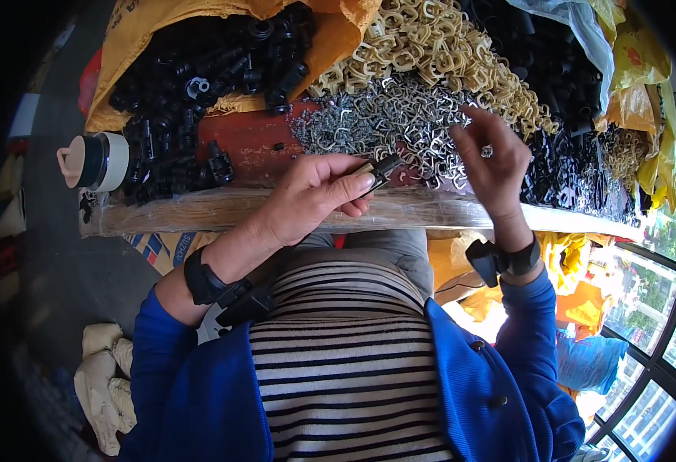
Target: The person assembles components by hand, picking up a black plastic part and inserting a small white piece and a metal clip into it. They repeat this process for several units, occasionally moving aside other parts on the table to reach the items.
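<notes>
My left hand (318, 194) is closed on a small black plastic fitting (384, 171), held above the table's near edge. A pale beige bit shows at the fitting's near end, beside my fingers. To the right, my right hand (499, 158) is raised over a heap of small silvery metal clips (422, 127), thumb and forefinger apart. A shiny bit shows between the thumb and the curled fingers; I cannot tell whether it lies in the hand or behind it. Beyond the metal clips is a pile of beige plastic clips (422, 38).
An orange sack (141, 35) spills black plastic fittings (230, 65) at the far left. A white and dark green flask (111, 162) stands at the table's left end. Black parts (561, 165) cover the right side, with yellow bags (638, 58) beyond. The reddish tabletop (249, 142) shows between piles.
</notes>
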`<state>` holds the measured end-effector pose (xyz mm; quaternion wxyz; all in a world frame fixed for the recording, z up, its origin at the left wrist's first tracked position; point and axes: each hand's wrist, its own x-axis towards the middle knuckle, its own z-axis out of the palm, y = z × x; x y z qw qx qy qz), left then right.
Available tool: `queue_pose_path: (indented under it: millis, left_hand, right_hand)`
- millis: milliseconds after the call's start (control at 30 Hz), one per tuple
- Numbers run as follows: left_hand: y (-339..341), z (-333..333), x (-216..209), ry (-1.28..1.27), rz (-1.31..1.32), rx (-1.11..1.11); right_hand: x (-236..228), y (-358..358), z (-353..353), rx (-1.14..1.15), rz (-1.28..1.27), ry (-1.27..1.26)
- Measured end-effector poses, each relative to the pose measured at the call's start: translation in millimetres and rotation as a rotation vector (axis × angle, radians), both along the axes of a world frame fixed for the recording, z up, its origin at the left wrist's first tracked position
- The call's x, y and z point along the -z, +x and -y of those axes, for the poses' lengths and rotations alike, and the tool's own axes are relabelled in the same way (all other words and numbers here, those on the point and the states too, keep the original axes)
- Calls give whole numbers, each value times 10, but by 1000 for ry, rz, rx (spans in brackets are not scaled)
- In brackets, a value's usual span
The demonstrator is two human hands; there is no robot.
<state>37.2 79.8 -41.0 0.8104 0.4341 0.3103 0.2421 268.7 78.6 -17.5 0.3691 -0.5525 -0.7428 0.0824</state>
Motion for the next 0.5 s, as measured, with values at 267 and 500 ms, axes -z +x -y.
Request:
queue_pose_path:
  millis: [267,500]
  left_hand:
    - [144,-206,-191,38,-1,11]
    - [264,-385,-391,-31,-77,-55]
  right_hand:
    - [-98,1537,-1545,441,423,103]
    - [137,1849,-2050,364,441,-335]
